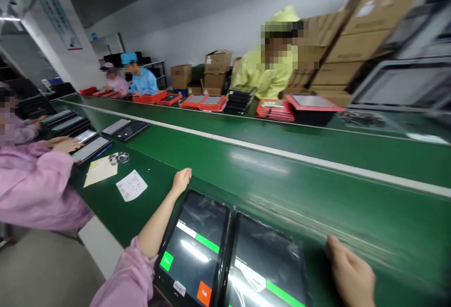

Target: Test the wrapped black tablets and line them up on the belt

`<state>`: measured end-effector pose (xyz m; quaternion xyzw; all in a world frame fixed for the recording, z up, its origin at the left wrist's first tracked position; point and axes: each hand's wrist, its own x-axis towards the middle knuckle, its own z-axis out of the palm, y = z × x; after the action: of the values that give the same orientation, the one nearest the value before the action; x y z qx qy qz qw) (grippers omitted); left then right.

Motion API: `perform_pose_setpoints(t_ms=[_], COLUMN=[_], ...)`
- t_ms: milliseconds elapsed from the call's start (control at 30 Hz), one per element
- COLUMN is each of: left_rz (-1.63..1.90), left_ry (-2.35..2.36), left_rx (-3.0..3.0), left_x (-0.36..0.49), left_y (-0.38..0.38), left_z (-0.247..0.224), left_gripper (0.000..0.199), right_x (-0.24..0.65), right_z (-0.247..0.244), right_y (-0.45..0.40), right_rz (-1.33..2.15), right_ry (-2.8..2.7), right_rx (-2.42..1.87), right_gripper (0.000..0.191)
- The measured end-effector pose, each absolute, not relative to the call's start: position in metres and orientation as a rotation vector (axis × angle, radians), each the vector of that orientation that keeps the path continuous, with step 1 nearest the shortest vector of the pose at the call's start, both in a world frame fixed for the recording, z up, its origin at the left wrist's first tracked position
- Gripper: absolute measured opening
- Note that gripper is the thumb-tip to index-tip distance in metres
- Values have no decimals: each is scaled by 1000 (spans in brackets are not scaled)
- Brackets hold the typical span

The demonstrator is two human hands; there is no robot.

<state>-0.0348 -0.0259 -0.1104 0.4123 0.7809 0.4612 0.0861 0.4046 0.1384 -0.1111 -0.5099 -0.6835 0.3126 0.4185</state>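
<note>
Two black tablets with lit screens lie side by side on the green bench, the left tablet (200, 232) showing green and orange squares, the right tablet (269, 255) a white and green bar. Just beyond the left tablet's upper left corner rests my left hand (182, 181), its fingers curled; whether it holds anything is hidden. To the right of the right tablet is my right hand (350, 271), apart from it, fingers folded in and their inner side out of sight.
Left of my arm lie a handwritten note (131, 185), a yellowish paper (102, 170) and metal rings (119, 158). A person in pink (35, 180) handles tablets at the left. Across the white-striped bench (246, 146) are red stacks (275, 110) and a person in yellow (260, 74).
</note>
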Motion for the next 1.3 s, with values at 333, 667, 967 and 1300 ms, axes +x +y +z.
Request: perform_pose_setpoints(t_ms=[333,667,967,1300], left_rz=[1292,1355,1189,584], left_ry=[2321,2208,1938,2067], left_rx=[1317,1327,1357,1808], left_x=[-37,-29,0,16], left_y=[-34,-48,-212,-218], left_z=[-100,-99,-107,-62], left_gripper=[40,41,66,88], right_x=[394,392,400,404], right_z=[-112,-90,-59,-72], right_y=[126,95,-64,-31], right_rz=[861,784,254,559], right_ry=[-1629,-1681,-2629,-2365], right_rx=[-1230,-1129,-413,-691], right_gripper=[71,65,50,57])
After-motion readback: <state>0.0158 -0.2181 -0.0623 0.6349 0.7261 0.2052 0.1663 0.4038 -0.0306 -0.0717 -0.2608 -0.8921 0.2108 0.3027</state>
